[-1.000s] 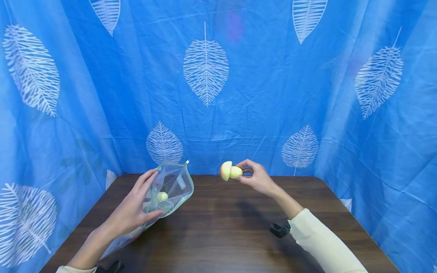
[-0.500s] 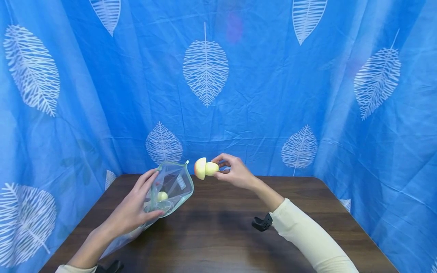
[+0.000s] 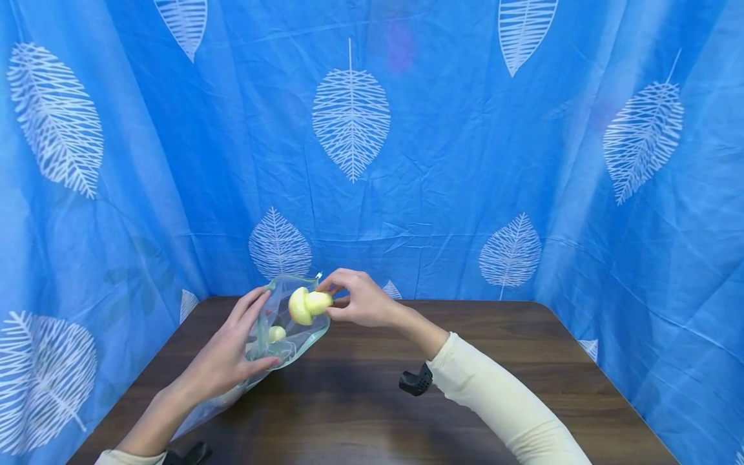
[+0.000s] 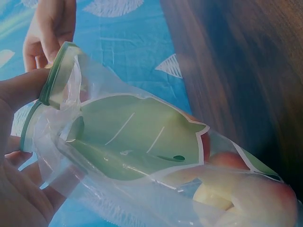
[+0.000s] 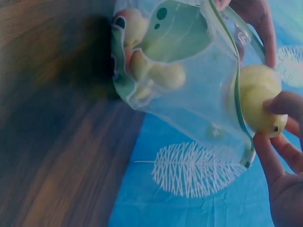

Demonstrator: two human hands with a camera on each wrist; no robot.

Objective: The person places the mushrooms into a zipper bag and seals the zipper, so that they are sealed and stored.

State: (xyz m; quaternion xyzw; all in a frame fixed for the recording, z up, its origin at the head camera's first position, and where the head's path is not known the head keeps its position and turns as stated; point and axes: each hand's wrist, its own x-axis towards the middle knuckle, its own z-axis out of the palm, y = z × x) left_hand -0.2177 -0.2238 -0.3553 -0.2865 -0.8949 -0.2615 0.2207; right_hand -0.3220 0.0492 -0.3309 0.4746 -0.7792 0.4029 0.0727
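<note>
My left hand (image 3: 223,358) holds a clear zip bag (image 4: 137,142) by its green-edged mouth, fingers on the upper rim and thumb on the lower. The mouth gapes toward the right. Several toy mushrooms (image 5: 166,75) lie inside, seen through the plastic and its green print. From the right, my right hand (image 3: 363,300) pinches a toy mushroom (image 3: 300,306) by its pale yellow stem. Its wider cap points left, at the bag's opening. In the right wrist view this mushroom is partly behind the green rim, and fingers cover part of the stem.
A dark brown wooden table (image 3: 465,349) lies under both hands. Blue cloth (image 3: 436,161) with white leaf prints hangs at the back and both sides. Black wrist straps (image 3: 415,381) sit by the cream sleeves (image 3: 482,387).
My right hand has carried the toy mushroom leftward from beyond the bag to its mouth, its cap tilting slightly downward. The left hand and bag stay in place.
</note>
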